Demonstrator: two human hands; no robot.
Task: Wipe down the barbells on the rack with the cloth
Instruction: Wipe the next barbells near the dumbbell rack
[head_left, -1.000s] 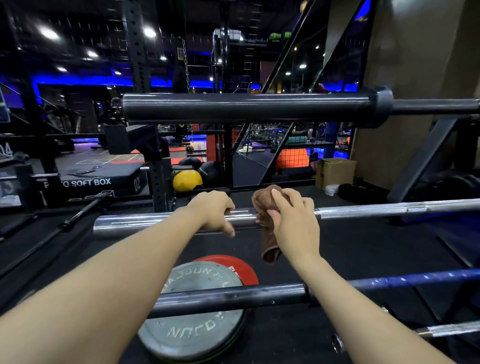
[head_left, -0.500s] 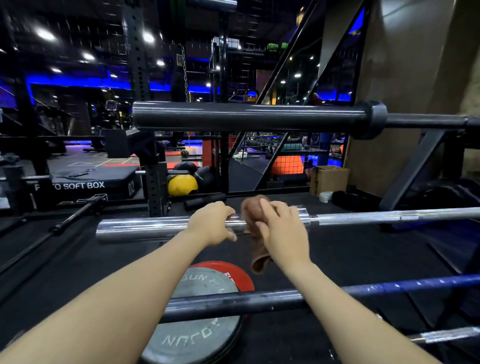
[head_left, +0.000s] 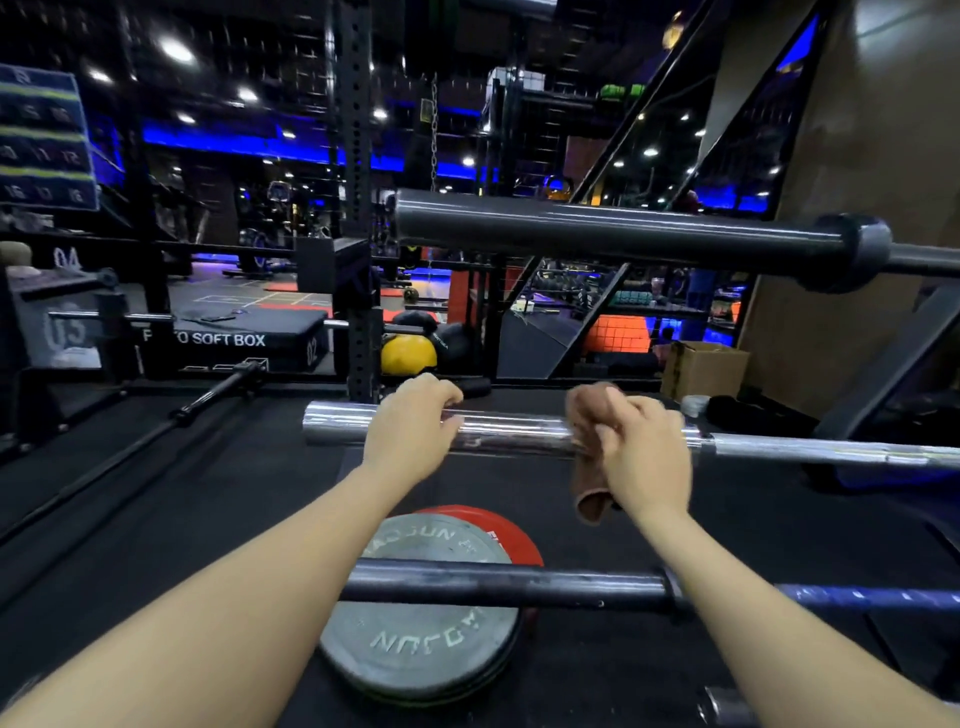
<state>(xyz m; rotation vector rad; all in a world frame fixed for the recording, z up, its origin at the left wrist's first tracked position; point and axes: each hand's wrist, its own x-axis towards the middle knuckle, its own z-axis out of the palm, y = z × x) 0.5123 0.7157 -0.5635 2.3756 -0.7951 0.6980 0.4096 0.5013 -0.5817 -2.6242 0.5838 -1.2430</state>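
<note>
A chrome barbell (head_left: 514, 435) lies level across the rack at mid-height. My left hand (head_left: 410, 431) grips its thick sleeve near the free end. My right hand (head_left: 644, 457) presses a brown cloth (head_left: 587, 452) around the same sleeve, close to the collar; the cloth's tail hangs below the bar. A dark barbell (head_left: 618, 234) sits above on the rack, and another dark barbell (head_left: 509, 584) with a blue shaft runs below my forearms.
A grey weight plate (head_left: 421, 644) lies on a red plate (head_left: 483, 519) on the black floor below. A black rack post (head_left: 358, 291) stands behind, with a yellow ball (head_left: 408, 353), a soft box (head_left: 234, 338) and a cardboard box (head_left: 704, 369) beyond.
My right hand has slid the cloth to the right along the chrome sleeve, away from my left hand. The view has shifted so the bars sit further right.
</note>
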